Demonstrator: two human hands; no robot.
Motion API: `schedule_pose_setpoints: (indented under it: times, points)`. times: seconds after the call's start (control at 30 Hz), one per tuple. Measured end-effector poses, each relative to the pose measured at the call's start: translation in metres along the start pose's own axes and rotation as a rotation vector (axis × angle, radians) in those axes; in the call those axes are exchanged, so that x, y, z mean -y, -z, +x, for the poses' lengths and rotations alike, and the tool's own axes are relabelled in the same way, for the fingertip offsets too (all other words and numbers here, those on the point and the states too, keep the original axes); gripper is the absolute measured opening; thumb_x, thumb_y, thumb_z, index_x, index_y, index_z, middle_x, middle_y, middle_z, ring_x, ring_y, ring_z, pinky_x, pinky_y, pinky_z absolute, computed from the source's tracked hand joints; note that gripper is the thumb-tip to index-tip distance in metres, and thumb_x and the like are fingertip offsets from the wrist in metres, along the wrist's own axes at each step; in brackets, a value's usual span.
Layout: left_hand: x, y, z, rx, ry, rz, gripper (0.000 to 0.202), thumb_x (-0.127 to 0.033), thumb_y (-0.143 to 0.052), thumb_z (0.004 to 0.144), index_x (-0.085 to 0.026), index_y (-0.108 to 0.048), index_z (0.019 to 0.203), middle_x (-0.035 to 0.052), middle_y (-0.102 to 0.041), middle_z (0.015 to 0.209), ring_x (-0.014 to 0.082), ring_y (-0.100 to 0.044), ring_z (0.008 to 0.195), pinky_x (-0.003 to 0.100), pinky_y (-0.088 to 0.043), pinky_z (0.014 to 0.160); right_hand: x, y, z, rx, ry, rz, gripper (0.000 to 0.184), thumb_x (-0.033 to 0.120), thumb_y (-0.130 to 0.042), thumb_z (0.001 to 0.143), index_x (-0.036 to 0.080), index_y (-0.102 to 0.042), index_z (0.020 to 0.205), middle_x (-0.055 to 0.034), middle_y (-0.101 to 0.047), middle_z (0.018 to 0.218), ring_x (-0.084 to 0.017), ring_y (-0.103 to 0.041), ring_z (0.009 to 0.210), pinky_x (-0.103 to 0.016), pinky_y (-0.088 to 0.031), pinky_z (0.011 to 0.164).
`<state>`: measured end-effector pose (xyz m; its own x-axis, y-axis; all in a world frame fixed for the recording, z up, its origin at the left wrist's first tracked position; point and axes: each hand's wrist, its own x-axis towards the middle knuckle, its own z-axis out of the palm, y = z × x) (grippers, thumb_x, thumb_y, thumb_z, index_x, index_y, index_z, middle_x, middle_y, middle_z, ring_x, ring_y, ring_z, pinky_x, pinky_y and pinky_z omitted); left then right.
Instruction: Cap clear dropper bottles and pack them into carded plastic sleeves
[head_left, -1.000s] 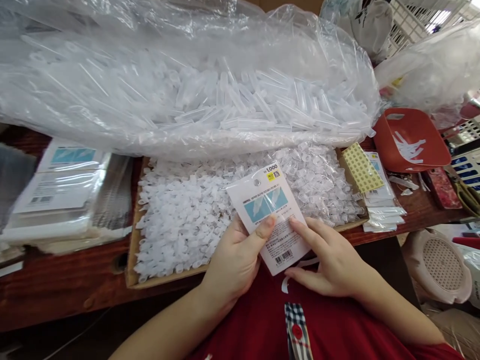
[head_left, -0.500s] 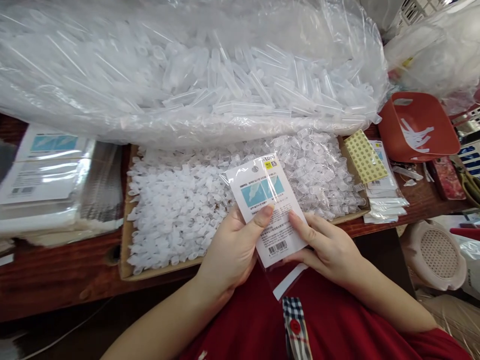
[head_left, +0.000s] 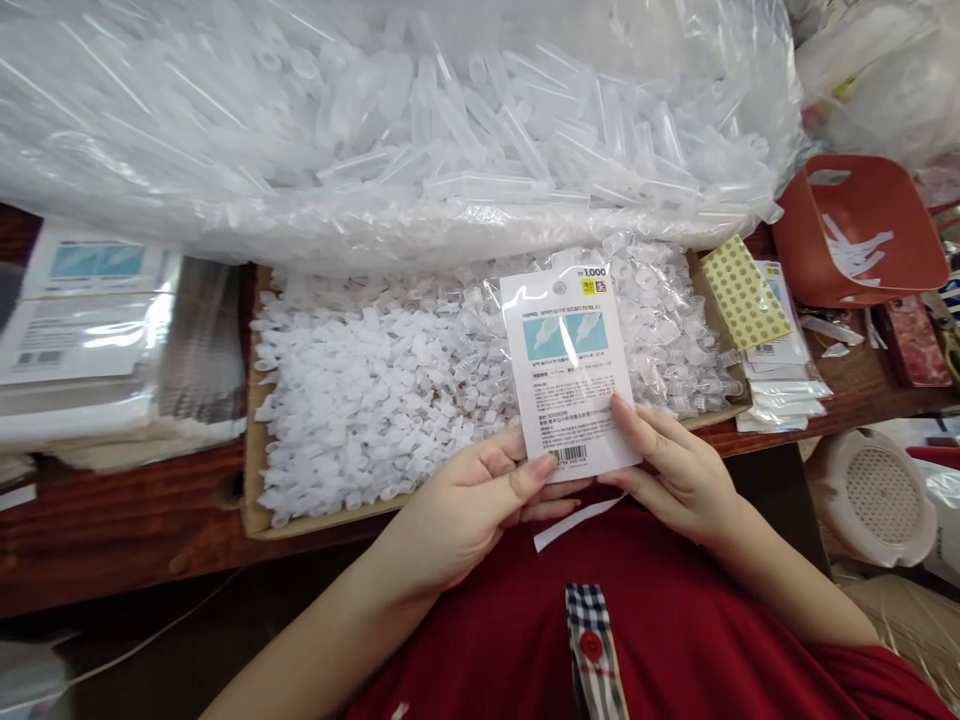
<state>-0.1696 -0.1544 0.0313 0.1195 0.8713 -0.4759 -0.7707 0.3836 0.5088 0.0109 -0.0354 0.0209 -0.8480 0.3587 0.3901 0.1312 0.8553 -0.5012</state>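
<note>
Between my hands is a clear plastic packet (head_left: 574, 390) with a white printed card in it, showing blue pictures and a barcode. My left hand (head_left: 480, 500) grips its lower left corner, thumb on the front and fingers behind. At the right edge, my right hand (head_left: 671, 465) pinches it between thumb and fingers. A white strip (head_left: 577, 520) hangs from the packet's lower end. Whatever else may be inside is hidden by the card. Behind the packet, a shallow cardboard box (head_left: 322, 520) holds many small white nozzle tips (head_left: 360, 400) and clear ridged caps (head_left: 667, 330).
A big clear bag (head_left: 480, 150) of translucent tubes lies across the back. Banded printed packets (head_left: 82, 310) sit at left. At right are a yellow sticker sheet (head_left: 746, 292), stacked packets (head_left: 784, 390), a red-brown bin (head_left: 847, 230) with white strips, and a beige stool (head_left: 874, 500).
The packet has turned more upright and moved slightly up and right. My left hand has slid down to its lower corner, uncovering more of the print. The view has shifted a little.
</note>
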Motion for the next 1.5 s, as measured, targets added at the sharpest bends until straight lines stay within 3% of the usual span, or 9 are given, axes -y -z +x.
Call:
schedule_pose_setpoints:
  times: [0.17,0.47,0.67,0.77,0.87,0.93,1.13,1.27,1.5]
  points:
    - [-0.001,0.005,-0.003,-0.048,0.043,0.070,0.023,-0.022,-0.070,0.082,-0.025,-0.074,0.105,0.0059,-0.076,0.112,0.0206,-0.072,0.099,0.022,-0.057,0.080,-0.003,0.003,-0.006,0.087,-0.057,0.093,0.059,0.019,-0.048,0.097,0.032,-0.024,0.150,-0.0045,-0.070,0.102,-0.014,-0.069,0.085,-0.021,-0.058,0.073]
    - [-0.003,0.005,0.002,-0.109,0.058,0.077,0.027,-0.020,-0.072,0.080,-0.024,-0.073,0.106,0.0065,-0.077,0.107,0.0197,-0.074,0.091,0.021,-0.057,0.074,-0.004,0.009,-0.010,0.144,-0.191,0.242,0.059,0.009,-0.045,0.093,0.034,-0.033,0.146,0.0025,-0.072,0.084,-0.011,-0.067,0.070,-0.022,-0.058,0.069]
    - [-0.003,0.010,0.003,-0.188,-0.032,0.061,0.019,-0.015,-0.072,0.079,-0.022,-0.075,0.097,0.0030,-0.080,0.087,0.0156,-0.074,0.076,0.020,-0.059,0.070,-0.005,0.012,-0.015,-0.004,-0.422,0.200,0.044,0.015,-0.050,0.093,0.029,-0.050,0.134,-0.0025,-0.070,0.097,-0.014,-0.069,0.077,-0.028,-0.059,0.072]
    - [0.000,0.010,0.007,-0.087,-0.042,0.056,0.025,-0.014,-0.067,0.084,-0.024,-0.072,0.106,0.0027,-0.080,0.092,0.0140,-0.074,0.078,0.018,-0.058,0.070,0.003,0.015,-0.006,-0.041,-0.216,0.013,0.031,0.016,-0.058,0.089,0.022,-0.061,0.119,-0.0066,-0.068,0.095,-0.017,-0.066,0.086,-0.029,-0.057,0.076]
    - [0.002,0.007,0.011,0.001,-0.048,0.044,0.029,-0.015,-0.064,0.086,-0.025,-0.069,0.114,0.0039,-0.077,0.106,0.0173,-0.073,0.091,0.020,-0.058,0.075,0.014,0.013,0.008,0.066,0.054,-0.010,0.013,0.016,-0.057,0.090,0.019,-0.068,0.098,-0.0050,-0.069,0.087,-0.015,-0.065,0.079,-0.025,-0.054,0.069]
    - [0.002,0.005,0.012,0.016,-0.024,0.048,0.032,-0.016,-0.064,0.087,-0.028,-0.067,0.117,0.0034,-0.074,0.115,0.0203,-0.070,0.100,0.022,-0.059,0.075,0.020,0.010,0.017,0.152,0.145,0.020,0.015,0.018,-0.053,0.093,0.019,-0.068,0.094,-0.0032,-0.071,0.087,-0.013,-0.066,0.078,-0.025,-0.053,0.068]
    - [-0.001,-0.002,0.012,0.043,-0.116,0.034,0.032,-0.017,-0.063,0.087,-0.030,-0.067,0.117,0.0004,-0.068,0.127,0.0220,-0.060,0.119,0.024,-0.054,0.090,0.025,0.001,0.029,0.286,0.192,-0.024,0.021,0.023,-0.050,0.097,0.019,-0.069,0.105,-0.0017,-0.072,0.097,-0.015,-0.064,0.085,-0.027,-0.052,0.073]
    - [-0.006,-0.010,0.010,-0.005,-0.132,0.139,0.030,-0.018,-0.062,0.088,-0.028,-0.067,0.116,-0.0009,-0.064,0.133,0.0236,-0.049,0.131,0.029,-0.044,0.104,0.028,0.002,0.030,0.321,0.183,-0.097,0.034,0.019,-0.037,0.100,0.016,-0.070,0.095,-0.0062,-0.071,0.093,-0.016,-0.062,0.082,-0.028,-0.052,0.070]
    - [-0.012,-0.016,0.005,-0.047,-0.126,0.296,0.038,-0.021,-0.062,0.088,-0.030,-0.061,0.125,-0.0040,-0.058,0.140,0.0222,-0.038,0.138,0.023,-0.042,0.106,0.032,0.007,0.032,0.366,0.139,-0.112,0.035,0.016,-0.035,0.099,0.014,-0.069,0.094,-0.0077,-0.070,0.092,-0.018,-0.063,0.081,-0.028,-0.053,0.067]
